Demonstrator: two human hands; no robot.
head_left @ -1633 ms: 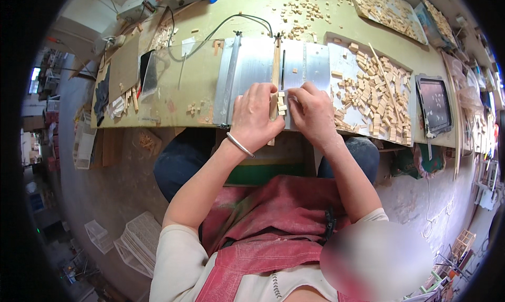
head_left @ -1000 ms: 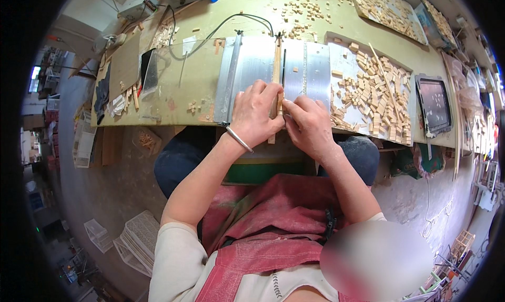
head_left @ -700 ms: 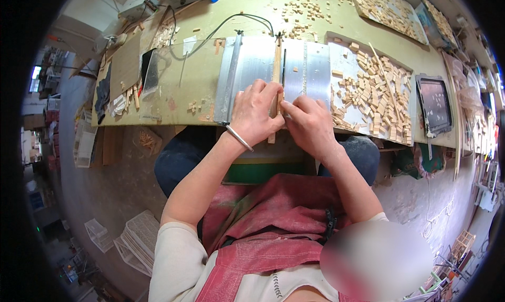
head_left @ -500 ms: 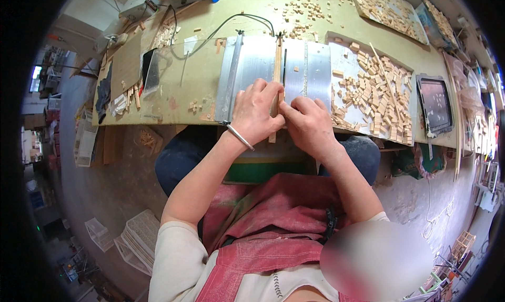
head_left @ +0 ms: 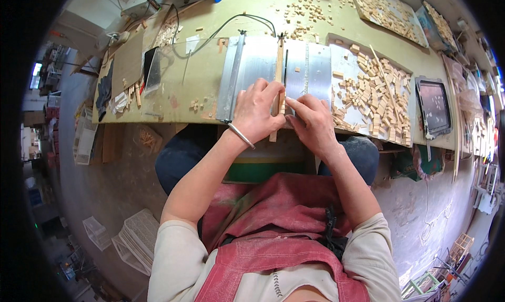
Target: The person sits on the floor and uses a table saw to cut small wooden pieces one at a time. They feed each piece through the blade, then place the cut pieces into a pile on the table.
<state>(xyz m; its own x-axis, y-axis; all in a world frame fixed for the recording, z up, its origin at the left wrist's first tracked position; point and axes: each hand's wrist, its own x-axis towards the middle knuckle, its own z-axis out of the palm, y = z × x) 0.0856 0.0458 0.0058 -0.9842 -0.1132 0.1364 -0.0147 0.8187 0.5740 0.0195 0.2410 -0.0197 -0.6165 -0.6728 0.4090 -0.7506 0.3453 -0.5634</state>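
My left hand (head_left: 256, 108) is closed, fingers and thumb bent round a narrow wooden strip (head_left: 282, 108) on the metal saw table (head_left: 258, 60). Beside it, my right hand (head_left: 314, 122) has its index finger and thumb apart, their tips close to the strip's right side; whether they touch it is hard to tell. A longer wooden bar (head_left: 279, 65) runs from the table's far edge under my left hand and juts past the near edge. Just to its right lies a dark slot (head_left: 286, 65). One small wood block (head_left: 297, 69) sits farther right on the metal.
A shallow tray (head_left: 344, 48) of cut wood blocks adjoins the metal on the right. Beyond it stands a dark-framed panel (head_left: 434, 104). A black cable (head_left: 231, 19) curves over the bench behind. On the left are a clear sheet (head_left: 179, 76) and a dark glove (head_left: 104, 89).
My right index finger and thumb have spread apart from a pinch at the strip. The left hand stays in nearly the same place.
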